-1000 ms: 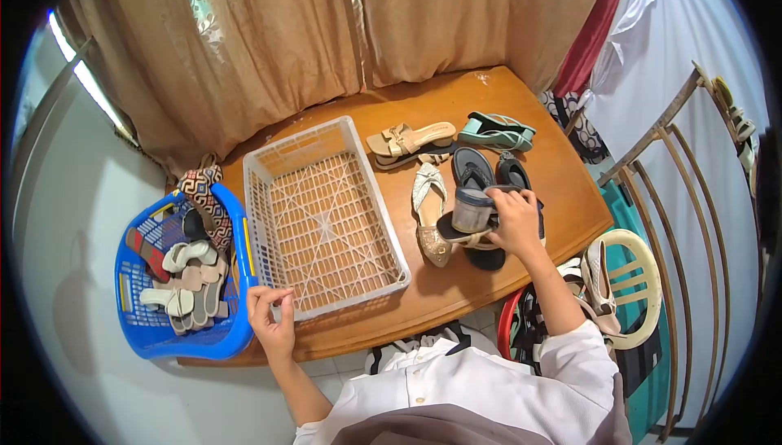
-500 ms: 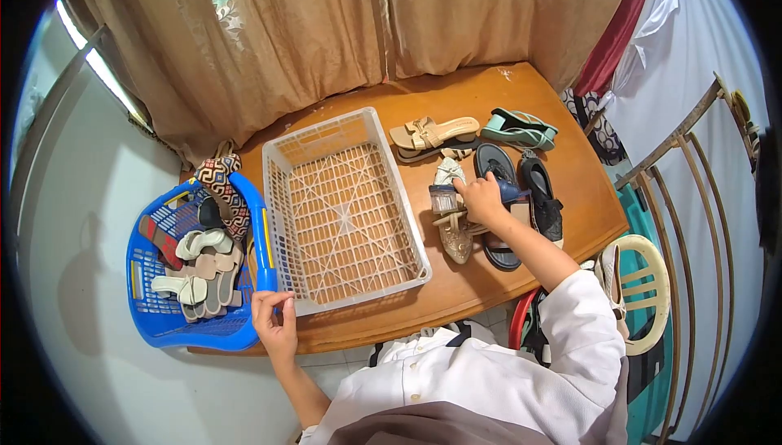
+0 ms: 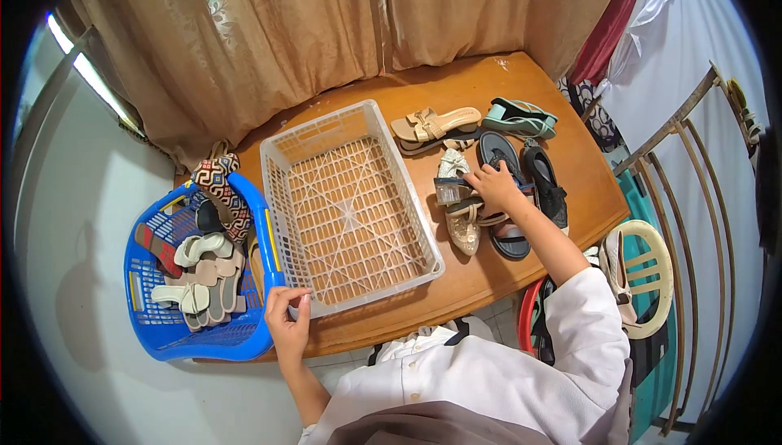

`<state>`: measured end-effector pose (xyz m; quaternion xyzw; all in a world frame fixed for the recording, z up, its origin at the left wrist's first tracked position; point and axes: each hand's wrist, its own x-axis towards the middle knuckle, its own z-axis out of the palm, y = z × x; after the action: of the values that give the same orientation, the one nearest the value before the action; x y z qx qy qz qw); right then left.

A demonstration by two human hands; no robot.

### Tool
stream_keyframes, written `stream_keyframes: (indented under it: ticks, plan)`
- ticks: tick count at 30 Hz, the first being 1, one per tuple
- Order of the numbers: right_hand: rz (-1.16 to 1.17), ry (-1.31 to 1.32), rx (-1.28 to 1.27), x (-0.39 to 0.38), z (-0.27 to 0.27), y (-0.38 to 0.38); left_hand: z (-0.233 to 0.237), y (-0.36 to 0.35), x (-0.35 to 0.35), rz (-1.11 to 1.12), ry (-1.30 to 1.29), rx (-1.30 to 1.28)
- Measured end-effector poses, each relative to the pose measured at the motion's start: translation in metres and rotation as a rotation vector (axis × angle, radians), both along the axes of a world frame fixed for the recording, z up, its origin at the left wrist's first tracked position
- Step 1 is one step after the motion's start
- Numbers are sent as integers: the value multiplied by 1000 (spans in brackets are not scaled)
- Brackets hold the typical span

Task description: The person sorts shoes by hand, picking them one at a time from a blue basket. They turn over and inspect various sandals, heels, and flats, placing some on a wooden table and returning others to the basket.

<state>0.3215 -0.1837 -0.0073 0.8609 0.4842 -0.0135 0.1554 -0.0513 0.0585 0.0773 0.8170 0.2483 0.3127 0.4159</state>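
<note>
My right hand [image 3: 495, 186] lies on a block-heeled sandal [image 3: 450, 193] with a translucent heel and grips it on the wooden table [image 3: 489, 78]. The sandal rests across a beige pointed flat shoe [image 3: 465, 233], among other shoes. My left hand [image 3: 288, 317] is at the table's near edge, beside the near-left corner of an empty white plastic basket [image 3: 321, 125]. Its fingers are pinched together with nothing in them.
A tan sandal [image 3: 432, 125], a teal sandal [image 3: 519, 119], a dark flip-flop [image 3: 495, 150] and a black shoe [image 3: 546, 190] lie to the right of the white basket. A blue basket [image 3: 155, 333] of several shoes sits at the left. A cream chair [image 3: 652, 282] holds a shoe at the right.
My right hand has brought the block-heeled sandal down from above the table onto the shoes beside the white basket. My left hand has stayed near the basket's corner.
</note>
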Motion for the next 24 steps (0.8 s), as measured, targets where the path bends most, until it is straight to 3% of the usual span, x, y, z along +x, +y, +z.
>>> stream_keyframes:
  ticks: [13,24]
  plan:
    - [-201,109,-326,10,20,19,-9,19,-23,-48,30,-24]
    - [-325,66,-204,-4,34,5,-11,18,-30,-78,82,-14]
